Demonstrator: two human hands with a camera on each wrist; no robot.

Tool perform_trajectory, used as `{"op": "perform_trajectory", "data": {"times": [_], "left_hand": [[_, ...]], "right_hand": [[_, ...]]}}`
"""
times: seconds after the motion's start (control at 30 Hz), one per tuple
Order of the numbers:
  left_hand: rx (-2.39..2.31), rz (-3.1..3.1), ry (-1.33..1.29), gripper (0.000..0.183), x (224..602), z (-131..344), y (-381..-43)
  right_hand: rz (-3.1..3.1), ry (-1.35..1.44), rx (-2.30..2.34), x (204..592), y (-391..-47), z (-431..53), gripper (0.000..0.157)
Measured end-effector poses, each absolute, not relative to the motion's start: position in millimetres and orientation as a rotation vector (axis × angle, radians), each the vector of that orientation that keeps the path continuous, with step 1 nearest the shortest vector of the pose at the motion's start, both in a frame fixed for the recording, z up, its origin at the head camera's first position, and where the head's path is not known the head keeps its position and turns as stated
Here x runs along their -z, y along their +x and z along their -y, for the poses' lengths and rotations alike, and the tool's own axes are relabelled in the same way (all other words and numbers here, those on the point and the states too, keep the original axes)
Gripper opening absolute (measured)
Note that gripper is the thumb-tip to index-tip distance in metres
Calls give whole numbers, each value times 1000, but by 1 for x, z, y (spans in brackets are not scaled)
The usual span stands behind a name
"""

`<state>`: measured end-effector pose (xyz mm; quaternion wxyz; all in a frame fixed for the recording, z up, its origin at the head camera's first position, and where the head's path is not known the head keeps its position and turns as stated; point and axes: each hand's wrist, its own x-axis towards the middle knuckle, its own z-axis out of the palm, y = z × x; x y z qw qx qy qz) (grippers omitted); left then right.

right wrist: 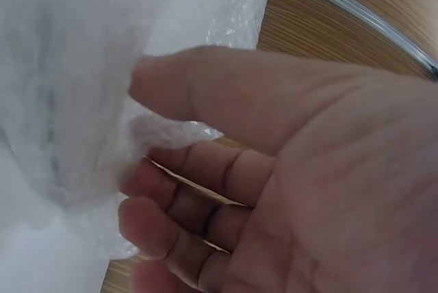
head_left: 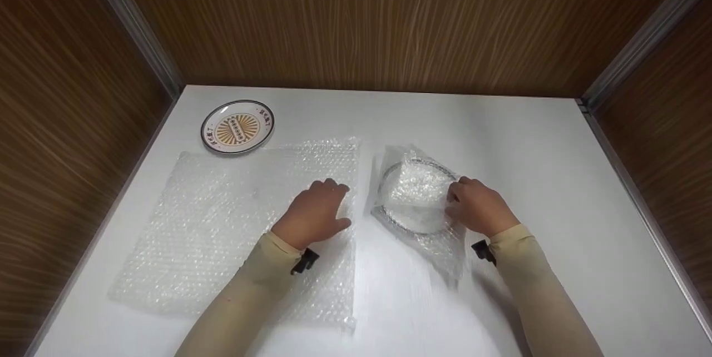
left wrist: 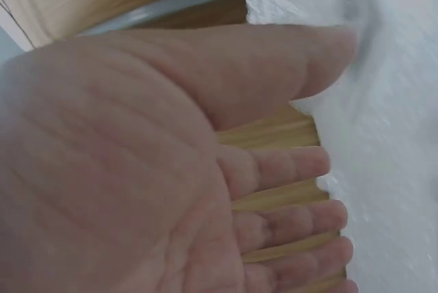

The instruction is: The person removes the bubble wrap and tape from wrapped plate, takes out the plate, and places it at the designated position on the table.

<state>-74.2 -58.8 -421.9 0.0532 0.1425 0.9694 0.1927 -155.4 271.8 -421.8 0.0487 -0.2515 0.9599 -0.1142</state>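
Observation:
A round plate wrapped in bubble wrap [head_left: 417,193] lies on the white table, its dark rim showing through the layers. At its right edge my right hand [head_left: 479,207] pinches the wrap between thumb and curled fingers. The right wrist view shows a fold of the wrapping [right wrist: 168,132] between thumb and forefinger. My left hand [head_left: 314,213] is over the right part of a flat bubble wrap sheet [head_left: 206,229], fingers straight and thumb spread. In the left wrist view its palm [left wrist: 116,170] holds nothing; whether the fingertips touch the plastic cannot be told.
A white plate [head_left: 237,127] with a dark rim and a yellow sunburst print stands at the far left, by the sheet's upper edge. Wood-grain panels [head_left: 356,23] enclose the table [head_left: 562,190] at the back and both sides.

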Motion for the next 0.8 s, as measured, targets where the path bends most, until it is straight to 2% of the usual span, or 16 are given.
{"op": "perform_trajectory", "data": {"times": [0.43, 0.8], "left_hand": [[-591, -3060, 883, 53, 416, -16, -84], [-396, -3211, 1030, 36, 429, -66, -96]], "right_hand": [[-2971, -987, 324, 425, -151, -269, 15], [-3021, -1004, 301, 423, -153, -267, 20]]}}
